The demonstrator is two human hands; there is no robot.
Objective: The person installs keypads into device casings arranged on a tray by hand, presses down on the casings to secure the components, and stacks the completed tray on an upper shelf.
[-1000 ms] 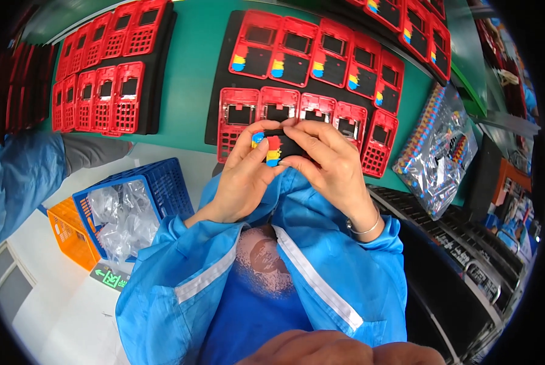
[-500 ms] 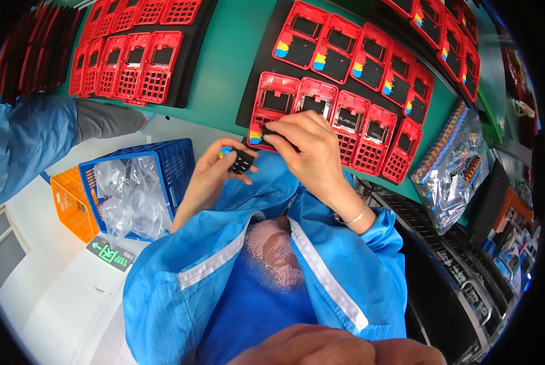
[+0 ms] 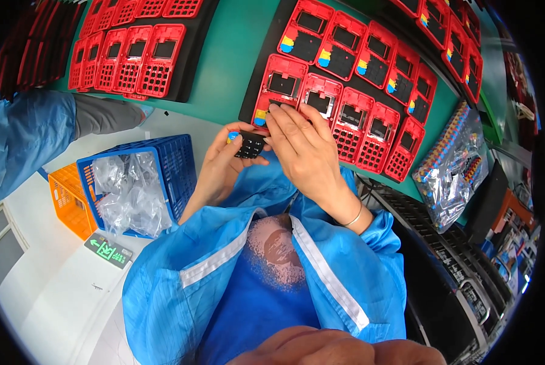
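Note:
My left hand (image 3: 216,167) pinches a black rubber keypad (image 3: 250,145) with dark keys and blue and yellow ones at its left end. It is held just off the table's near edge. My right hand (image 3: 304,151) lies with fingers stretched out flat over the lower part of a red plastic handset shell (image 3: 289,65). Beside those fingers a yellow-and-blue keypad strip (image 3: 260,117) shows in the shell; the rest there is covered. To the right, a row of red shells (image 3: 353,97) has bare key holes. The row behind has shells with black keypads (image 3: 339,59) in them.
The shells lie on a black mat (image 3: 248,100) on a green table (image 3: 230,58). More red shells (image 3: 161,58) stand at the left, beside a person's blue sleeve (image 3: 29,131). A clear bag of keypads (image 3: 448,176) lies right. Blue (image 3: 184,173) and orange (image 3: 72,198) crates sit lower left.
My right hand has gone from curled fingers at the shell's lower left to flat fingers over its lower part. My left hand with the keypad has shifted slightly right and up.

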